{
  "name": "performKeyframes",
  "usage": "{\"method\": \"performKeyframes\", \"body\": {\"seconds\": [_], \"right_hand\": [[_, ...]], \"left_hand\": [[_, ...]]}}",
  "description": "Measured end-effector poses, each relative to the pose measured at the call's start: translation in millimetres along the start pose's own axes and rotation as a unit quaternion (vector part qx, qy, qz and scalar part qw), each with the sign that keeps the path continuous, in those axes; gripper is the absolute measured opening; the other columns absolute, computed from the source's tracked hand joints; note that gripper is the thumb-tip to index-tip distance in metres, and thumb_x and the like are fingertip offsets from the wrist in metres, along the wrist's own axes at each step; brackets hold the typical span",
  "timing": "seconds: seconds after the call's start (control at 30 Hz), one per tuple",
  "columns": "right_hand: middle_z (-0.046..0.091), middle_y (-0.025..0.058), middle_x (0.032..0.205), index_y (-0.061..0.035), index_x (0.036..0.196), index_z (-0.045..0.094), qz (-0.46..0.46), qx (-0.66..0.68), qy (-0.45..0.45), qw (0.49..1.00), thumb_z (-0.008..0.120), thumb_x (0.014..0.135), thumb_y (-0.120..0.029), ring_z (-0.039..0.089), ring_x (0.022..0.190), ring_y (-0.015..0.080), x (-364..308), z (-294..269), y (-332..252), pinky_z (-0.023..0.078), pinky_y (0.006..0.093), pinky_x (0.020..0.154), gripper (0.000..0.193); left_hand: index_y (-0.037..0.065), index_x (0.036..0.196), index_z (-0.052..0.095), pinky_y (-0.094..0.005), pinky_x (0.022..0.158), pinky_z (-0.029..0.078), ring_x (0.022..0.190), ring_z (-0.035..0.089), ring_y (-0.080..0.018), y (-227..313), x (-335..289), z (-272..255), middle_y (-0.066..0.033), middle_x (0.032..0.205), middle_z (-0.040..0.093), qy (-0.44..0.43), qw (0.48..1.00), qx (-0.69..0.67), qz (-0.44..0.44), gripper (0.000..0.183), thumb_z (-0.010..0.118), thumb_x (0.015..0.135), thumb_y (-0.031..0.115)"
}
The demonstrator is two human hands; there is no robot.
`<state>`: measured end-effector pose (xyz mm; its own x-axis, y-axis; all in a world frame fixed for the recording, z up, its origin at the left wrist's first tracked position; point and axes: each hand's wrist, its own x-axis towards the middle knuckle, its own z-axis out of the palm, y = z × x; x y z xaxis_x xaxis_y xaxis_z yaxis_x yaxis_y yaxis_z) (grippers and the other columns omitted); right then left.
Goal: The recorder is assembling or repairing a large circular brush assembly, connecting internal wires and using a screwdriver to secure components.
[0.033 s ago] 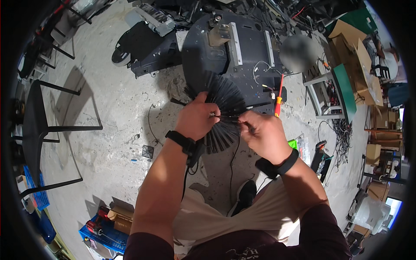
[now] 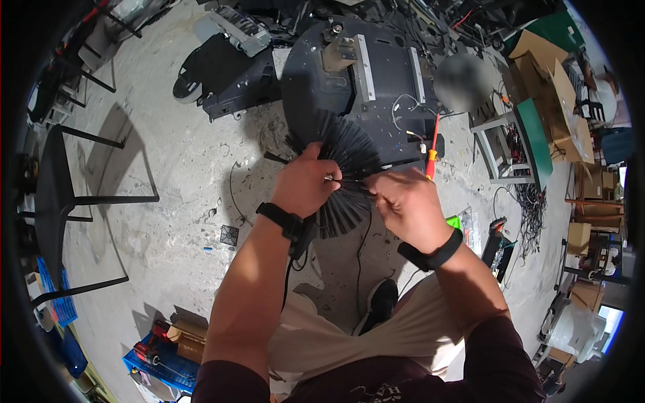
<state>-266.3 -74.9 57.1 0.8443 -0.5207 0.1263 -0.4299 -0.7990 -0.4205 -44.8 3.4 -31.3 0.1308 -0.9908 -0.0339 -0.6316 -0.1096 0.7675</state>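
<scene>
A round black brush (image 2: 349, 144) with long stiff bristles fans out in front of me, above the floor. My left hand (image 2: 306, 183) is closed on the brush near its middle, thumb and curled forefinger together, with a small shiny bit showing at the fingertips. At the bristles' right edge is my right hand (image 2: 406, 201), its fingers bent into a pinch. A thin dark strand runs between the two hands; what exactly the right fingers hold is hidden.
Just beyond stands a dark round machine base (image 2: 393, 84) with metal rails. A red-and-yellow screwdriver (image 2: 431, 161) lies on its right side. A black chair (image 2: 54, 201) stands at left, a blue crate with tools (image 2: 161, 366) at lower left, a green-topped stool (image 2: 533, 144) at right.
My right hand has turned slightly, and its fingertips have shifted a little to the left along the bristles. My left hand and the brush stay in place.
</scene>
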Motion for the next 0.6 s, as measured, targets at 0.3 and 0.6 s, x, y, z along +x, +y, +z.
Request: {"method": "performKeyframes", "body": {"seconds": [0.3, 0.6], "right_hand": [[0.077, 0.0115, 0.104, -0.0021, 0.1, 0.071, 0.135, 0.207, 0.036, 0.968, 0.078, 0.081, -0.008, 0.076, 0.084, 0.026, 8.3, -2.5, -2.4, 0.056, 0.0361, 0.07, 0.02], [0.066, 0.0102, 0.061, -0.0041, 0.094, 0.07, 0.174, 0.124, 0.034, 0.976, 0.083, 0.09, -0.023, 0.068, 0.054, 0.0297, 0.3, 5.2, -2.8, 0.052, 0.0388, 0.055, 0.023]], "left_hand": [[0.015, 0.095, 0.079, -0.0443, 0.088, 0.058, 0.104, 0.072, -0.0349, -0.2, 4.4, -4.5, -0.0174, 0.133, 0.062, 0.01, 1.0, 0.014, -0.009, 0.014, 0.085, 0.082, 0.017], [0.013, 0.092, 0.079, -0.0448, 0.087, 0.059, 0.101, 0.073, -0.0355, 2.9, 8.2, -0.5, -0.0174, 0.132, 0.063, 0.021, 0.999, 0.037, 0.005, 0.014, 0.086, 0.08, 0.017]]}}
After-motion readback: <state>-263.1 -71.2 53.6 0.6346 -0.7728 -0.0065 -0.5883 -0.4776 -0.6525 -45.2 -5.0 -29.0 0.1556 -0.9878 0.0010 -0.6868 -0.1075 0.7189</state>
